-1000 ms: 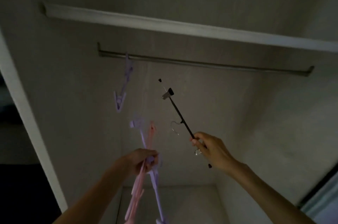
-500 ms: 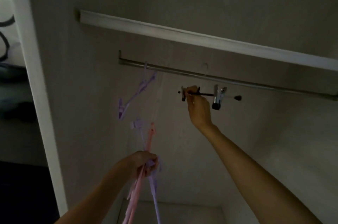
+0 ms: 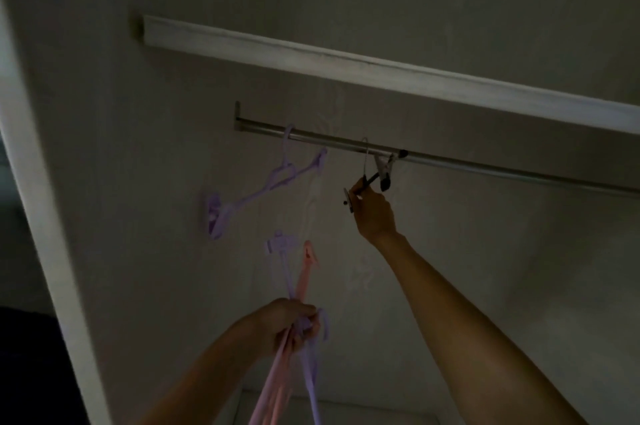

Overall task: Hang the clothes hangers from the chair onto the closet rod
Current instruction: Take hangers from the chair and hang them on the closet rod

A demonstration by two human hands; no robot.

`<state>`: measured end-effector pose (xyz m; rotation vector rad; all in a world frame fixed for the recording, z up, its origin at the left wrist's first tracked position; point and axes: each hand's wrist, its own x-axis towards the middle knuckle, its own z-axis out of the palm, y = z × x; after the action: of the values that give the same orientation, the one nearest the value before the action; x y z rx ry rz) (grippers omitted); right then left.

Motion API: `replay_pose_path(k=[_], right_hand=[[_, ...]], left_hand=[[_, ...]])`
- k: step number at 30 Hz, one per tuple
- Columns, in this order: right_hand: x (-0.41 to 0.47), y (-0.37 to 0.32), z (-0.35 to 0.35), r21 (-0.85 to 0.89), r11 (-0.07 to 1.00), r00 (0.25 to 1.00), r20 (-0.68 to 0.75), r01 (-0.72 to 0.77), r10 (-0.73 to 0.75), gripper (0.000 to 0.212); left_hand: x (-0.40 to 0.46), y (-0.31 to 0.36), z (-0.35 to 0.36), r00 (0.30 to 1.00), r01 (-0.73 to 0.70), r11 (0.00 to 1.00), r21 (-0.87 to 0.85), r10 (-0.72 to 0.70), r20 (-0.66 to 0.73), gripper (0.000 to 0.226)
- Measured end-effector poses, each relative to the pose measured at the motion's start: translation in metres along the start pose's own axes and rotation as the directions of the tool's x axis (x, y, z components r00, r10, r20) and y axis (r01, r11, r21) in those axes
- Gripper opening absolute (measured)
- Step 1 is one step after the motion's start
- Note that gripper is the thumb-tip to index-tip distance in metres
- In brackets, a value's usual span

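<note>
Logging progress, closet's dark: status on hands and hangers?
Right hand grips black clip hanger, hook over closet rod. Left hand holds pink and purple hangers. Purple hanger hung. Nothing blocking.

Two bare forearms are showing, sleeveless to the frame's lower edge; left hand (image 3: 289, 322) and right hand (image 3: 372, 213) are wearing nothing.

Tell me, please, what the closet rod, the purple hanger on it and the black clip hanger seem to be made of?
Horizontal grey closet rod: probably metal, given its dull sheen. Pale purple hanger hanging from it: likely moulded plastic, thick and matte. Thin black clip hanger gripped by the right hand: seemingly metal, with a shiny wire hook and silvery clip.
</note>
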<state>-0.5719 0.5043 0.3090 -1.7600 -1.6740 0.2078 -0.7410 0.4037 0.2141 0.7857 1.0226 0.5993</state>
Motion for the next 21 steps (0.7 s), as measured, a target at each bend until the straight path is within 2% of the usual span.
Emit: replay_pose_path(k=[3, 6, 8, 9, 10, 12, 13, 14, 15, 18, 19, 20, 21], right_hand=[[0.000, 0.001, 0.002, 0.194, 0.980, 0.998, 0.055, -0.038, 0.028, 0.035], [0.004, -0.002, -0.001, 0.186, 0.982, 0.987, 0.158, -0.043, 0.014, 0.046], [-0.002, -0.006, -0.006, 0.283, 0.955, 0.987, 0.152, -0.084, 0.042, 0.051], [-0.007, -0.010, -0.010, 0.408, 0.904, 0.988, 0.133, -0.131, 0.083, 0.051], [-0.014, -0.015, -0.017, 0.576, 0.792, 0.979, 0.132, -0.203, 0.156, 0.046], [-0.027, -0.027, -0.032, 0.796, 0.469, 0.922, 0.301, -0.383, 0.243, 0.038], [-0.034, -0.034, -0.040, 0.804, 0.374, 0.887, 0.412, -0.462, 0.209, 0.041], [-0.043, -0.042, -0.046, 0.768, 0.390, 0.858, 0.491, -0.508, 0.149, 0.044], [-0.048, -0.050, -0.050, 0.715, 0.472, 0.841, 0.529, -0.515, 0.116, 0.048], [-0.053, -0.065, -0.038, 0.558, 0.714, 0.871, 0.467, -0.423, 0.151, 0.079], [-0.051, -0.067, -0.031, 0.507, 0.773, 0.896, 0.410, -0.382, 0.174, 0.080], [-0.050, -0.070, -0.024, 0.468, 0.817, 0.918, 0.356, -0.336, 0.174, 0.070], [-0.049, -0.072, -0.017, 0.442, 0.853, 0.940, 0.309, -0.277, 0.145, 0.050]], left_hand=[[0.000, 0.007, 0.001, 1.000, 0.010, 1.000, 0.002, -0.009, -0.010, 0.033], [0.002, 0.012, 0.002, 0.999, 0.011, 1.000, 0.012, -0.011, -0.034, 0.033], [0.003, 0.015, 0.003, 0.999, 0.015, 1.000, 0.001, -0.015, -0.031, 0.034], [0.002, 0.016, 0.004, 0.999, 0.019, 1.000, -0.009, -0.019, -0.030, 0.035], [0.002, 0.018, 0.003, 0.999, 0.017, 1.000, -0.015, -0.018, -0.030, 0.035], [0.000, 0.021, 0.004, 0.999, 0.004, 1.000, -0.020, -0.004, -0.038, 0.035], [-0.001, 0.024, 0.004, 0.999, -0.006, 1.000, -0.025, 0.005, -0.040, 0.034], [-0.002, 0.025, 0.004, 0.999, -0.015, 0.999, -0.037, 0.013, -0.043, 0.033], [-0.003, 0.027, 0.005, 0.999, -0.019, 0.998, -0.053, 0.017, -0.046, 0.032], [-0.006, 0.030, 0.007, 0.999, -0.031, 0.997, -0.073, 0.028, -0.045, 0.030], [-0.007, 0.030, 0.008, 0.998, -0.036, 0.997, -0.065, 0.033, -0.047, 0.030], [-0.008, 0.031, 0.007, 0.998, -0.043, 0.998, -0.056, 0.040, -0.050, 0.029], [-0.010, 0.031, 0.007, 0.998, -0.048, 0.997, -0.055, 0.045, -0.052, 0.029]])
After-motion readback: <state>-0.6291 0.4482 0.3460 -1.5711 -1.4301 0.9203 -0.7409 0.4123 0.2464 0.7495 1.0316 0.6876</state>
